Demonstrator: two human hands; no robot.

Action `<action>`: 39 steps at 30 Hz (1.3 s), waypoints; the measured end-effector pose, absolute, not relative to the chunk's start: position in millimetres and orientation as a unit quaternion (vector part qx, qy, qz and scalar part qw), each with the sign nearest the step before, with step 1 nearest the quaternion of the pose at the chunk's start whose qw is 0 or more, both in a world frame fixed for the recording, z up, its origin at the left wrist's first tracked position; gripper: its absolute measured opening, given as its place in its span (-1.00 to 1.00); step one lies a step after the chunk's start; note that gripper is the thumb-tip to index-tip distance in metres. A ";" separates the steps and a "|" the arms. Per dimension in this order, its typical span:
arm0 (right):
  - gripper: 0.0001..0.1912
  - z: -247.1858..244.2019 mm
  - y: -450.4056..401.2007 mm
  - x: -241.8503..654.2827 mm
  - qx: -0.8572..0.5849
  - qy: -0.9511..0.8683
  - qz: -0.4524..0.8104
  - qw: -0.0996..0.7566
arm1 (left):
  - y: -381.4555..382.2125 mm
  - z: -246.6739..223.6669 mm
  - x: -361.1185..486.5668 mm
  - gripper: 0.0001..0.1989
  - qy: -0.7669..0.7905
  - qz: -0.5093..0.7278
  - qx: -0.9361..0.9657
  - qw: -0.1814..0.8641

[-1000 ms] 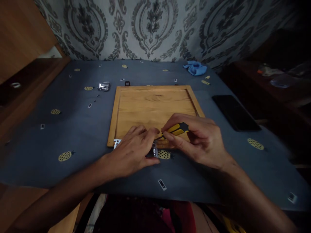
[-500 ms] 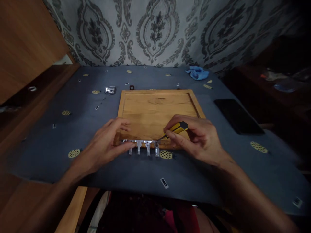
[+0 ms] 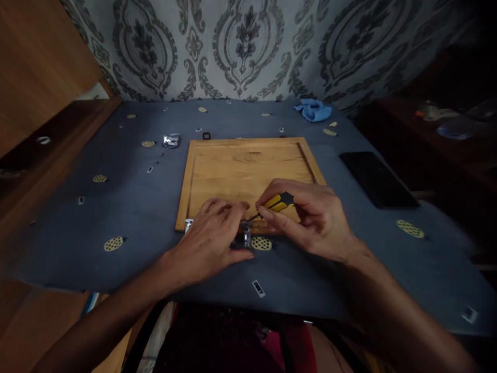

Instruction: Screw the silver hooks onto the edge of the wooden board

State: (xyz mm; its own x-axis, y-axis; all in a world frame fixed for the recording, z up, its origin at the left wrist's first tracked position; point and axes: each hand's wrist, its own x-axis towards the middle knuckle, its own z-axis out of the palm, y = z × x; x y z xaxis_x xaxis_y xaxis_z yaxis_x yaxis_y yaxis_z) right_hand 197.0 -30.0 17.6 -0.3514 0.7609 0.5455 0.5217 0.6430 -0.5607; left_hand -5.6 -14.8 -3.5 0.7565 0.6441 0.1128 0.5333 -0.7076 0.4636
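A framed wooden board [image 3: 233, 178] lies flat on the table. Along its near edge runs a shiny metal strip with prongs [image 3: 247, 235], and my left hand [image 3: 209, 233] covers most of it. That hand's fingers stretch over the strip while the thumb sticks out apart on the near side. Between the fingers and thumb of my right hand [image 3: 324, 223] is a small screwdriver [image 3: 278, 202] with a yellow and black handle. Its shaft slants down left, the tip at the strip's right end. Whether the tip sits in a screw is too small to tell.
A shiny metal piece [image 3: 171, 140] and tiny bits [image 3: 160, 156] lie left of the board. Behind it is a small dark bracket [image 3: 206, 135]. A blue cloth [image 3: 313, 110] rests at the back right, and a black phone-like slab [image 3: 378, 180] at the right.
My left hand has moved right, from the strip's left end to over its middle, hiding most prongs. My right hand keeps the screwdriver at the right end. The view has shifted slightly.
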 end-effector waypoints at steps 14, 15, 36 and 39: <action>-0.83 18.1 -31.7 196.8 -0.411 -0.805 0.150 0.401 | -13.0 -8.7 -2.4 -0.46 0.333 0.133 0.909 0.213; -0.83 18.2 -31.7 196.9 -0.410 -0.805 0.149 0.402 | -13.2 -8.8 -2.5 -0.45 0.332 0.137 0.909 0.211; -0.94 19.8 -35.3 201.3 -0.416 -0.733 0.219 0.491 | -11.9 -12.4 -1.3 -0.46 0.340 0.145 0.905 0.212; -0.92 19.2 -34.7 200.4 -0.422 -0.729 0.223 0.491 | -11.8 -11.7 -1.5 -0.49 0.341 0.141 0.904 0.215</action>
